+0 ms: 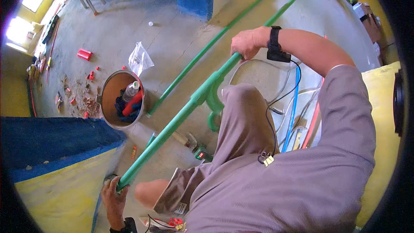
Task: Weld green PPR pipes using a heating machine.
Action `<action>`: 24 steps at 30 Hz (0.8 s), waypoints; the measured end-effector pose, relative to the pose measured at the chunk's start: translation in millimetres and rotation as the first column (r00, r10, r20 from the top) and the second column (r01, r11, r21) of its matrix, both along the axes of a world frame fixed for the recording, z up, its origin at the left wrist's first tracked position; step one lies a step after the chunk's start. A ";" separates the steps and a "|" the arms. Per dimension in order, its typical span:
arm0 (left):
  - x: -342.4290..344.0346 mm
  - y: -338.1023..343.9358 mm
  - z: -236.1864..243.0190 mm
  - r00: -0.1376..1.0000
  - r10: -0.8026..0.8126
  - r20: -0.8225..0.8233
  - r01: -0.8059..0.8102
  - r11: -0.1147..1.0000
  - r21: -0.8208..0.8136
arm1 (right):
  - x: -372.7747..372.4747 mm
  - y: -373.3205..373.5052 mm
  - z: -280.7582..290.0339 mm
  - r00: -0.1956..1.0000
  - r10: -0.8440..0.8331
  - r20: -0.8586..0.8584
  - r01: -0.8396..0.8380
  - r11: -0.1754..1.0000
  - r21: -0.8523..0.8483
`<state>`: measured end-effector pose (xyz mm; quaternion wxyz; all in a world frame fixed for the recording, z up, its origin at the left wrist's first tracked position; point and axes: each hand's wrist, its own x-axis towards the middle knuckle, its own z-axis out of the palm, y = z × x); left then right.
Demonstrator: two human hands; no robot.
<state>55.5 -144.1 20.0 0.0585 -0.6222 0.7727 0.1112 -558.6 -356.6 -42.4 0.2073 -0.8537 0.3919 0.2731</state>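
Observation:
A long green plastic pipe (166,125) runs slantwise across my lap, from the lower left to the upper right. My right hand (249,44) is wrapped round its upper part. At the near lower end, my left hand (114,198) grips the pipe with thumb and fingers. Midway along it sits a thicker fitting, from which a green curved pipe piece (214,99) bends down next to my knee. A second green pipe (189,66) lies beyond, roughly parallel. Below the held pipe, a green tool with a red lit display (201,152) rests on the floor, partly hidden.
A bucket (103,103) holding a red tube and dark items stands left of the pipes. Near it lie a clear plastic bag (140,58), a red block (85,54) and scattered debris. A blue-and-yellow wall (60,146) borders the left; cables and a blue pipe (293,108) lie right.

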 end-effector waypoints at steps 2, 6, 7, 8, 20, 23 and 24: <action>-16.5 -10.1 6.5 0.998 -0.062 -0.023 0.061 0.997 -0.039 | -12.9 -8.2 -2.2 0.998 -0.012 -0.062 0.010 0.999 -0.042; -46.0 -29.2 5.1 0.966 -0.006 -0.259 -0.003 0.999 -0.037 | -36.5 -21.1 -25.9 0.983 -0.153 -0.104 0.150 0.988 -0.038; -54.9 -34.5 3.8 0.946 -0.036 -0.321 0.020 0.998 -0.054 | -41.3 -23.6 -32.2 0.975 -0.186 -0.122 0.181 0.982 -0.046; -65.3 -37.9 4.0 0.949 -0.045 -0.311 0.026 0.998 -0.064 | -46.2 -26.3 -38.9 0.966 -0.218 -0.140 0.213 0.976 -0.053; -135.9 -69.8 -44.9 0.892 0.094 -0.442 -0.061 0.994 0.090 | -128.8 -20.8 -125.5 0.805 -0.532 0.262 0.591 0.755 -0.283; -150.2 -82.9 -64.8 0.882 0.161 -0.444 -0.062 0.971 0.229 | -148.9 -10.5 -139.4 0.753 -0.558 0.349 0.658 0.653 -0.375; -160.5 -88.8 -69.3 0.884 0.151 -0.442 -0.048 0.971 0.236 | -158.3 -1.3 -151.0 0.672 -0.586 0.453 0.741 0.521 -0.424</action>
